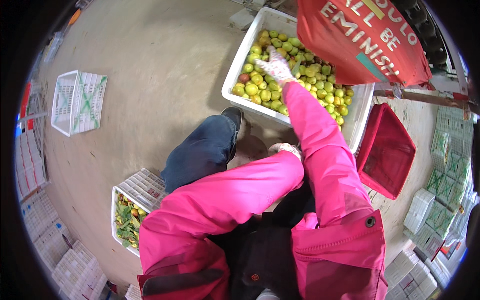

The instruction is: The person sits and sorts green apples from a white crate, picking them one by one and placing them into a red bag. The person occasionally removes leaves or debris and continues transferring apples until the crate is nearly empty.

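A large white plastic tub (236, 67) holds many green and yellowish fruits (265, 95), some of them reddish, with a leaf among them. My right hand (276, 66), in a white patterned glove, lies over the fruits in the tub's left part, thumb and fingers spread. My left hand (285, 148), in a like glove, is below the tub's near side; the pink sleeve hides most of it, so whether it holds anything cannot be told.
A red bin (390, 153) stands right of the tub, below a red cloth (360, 41) with white lettering. A white crate (139, 189) with fruits and leaves is at lower left, another white crate (88, 103) at left. Crates (448, 183) are stacked at right.
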